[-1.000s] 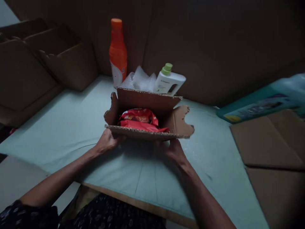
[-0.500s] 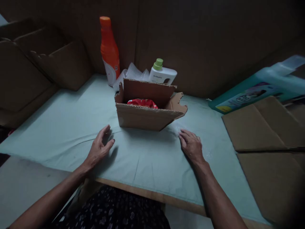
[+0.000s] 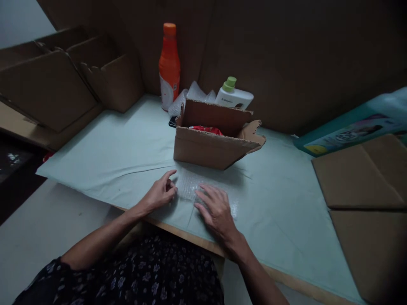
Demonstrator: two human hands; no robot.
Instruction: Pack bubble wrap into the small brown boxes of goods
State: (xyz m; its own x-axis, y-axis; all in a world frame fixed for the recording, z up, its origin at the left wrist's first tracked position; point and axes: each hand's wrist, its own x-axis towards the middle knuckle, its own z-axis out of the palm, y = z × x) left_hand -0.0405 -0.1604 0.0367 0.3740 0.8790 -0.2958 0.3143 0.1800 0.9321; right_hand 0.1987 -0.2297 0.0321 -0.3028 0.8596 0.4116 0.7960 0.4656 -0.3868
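Note:
A small open cardboard box (image 3: 210, 148) stands on the pale green table cover (image 3: 121, 144), with a red packet (image 3: 206, 129) showing inside. In front of it lies a clear sheet of bubble wrap (image 3: 190, 186). My left hand (image 3: 160, 192) rests at the sheet's left edge, fingers loosely bent and apart, touching it. Flat on the sheet's right part lies my right hand (image 3: 214, 207) with fingers spread. Neither hand grips anything.
Behind the box stand an orange bottle (image 3: 169, 67), a white bottle with a green cap (image 3: 233, 95) and crumpled clear wrap (image 3: 190, 94). Cardboard boxes (image 3: 63, 80) sit at the left, flat cardboard sheets (image 3: 362, 182) at the right, a teal package (image 3: 352, 131) behind them.
A second ago both hands held the box tilted toward me. They set it down on the table, let go, and now lie on the bubble wrap in front of it.

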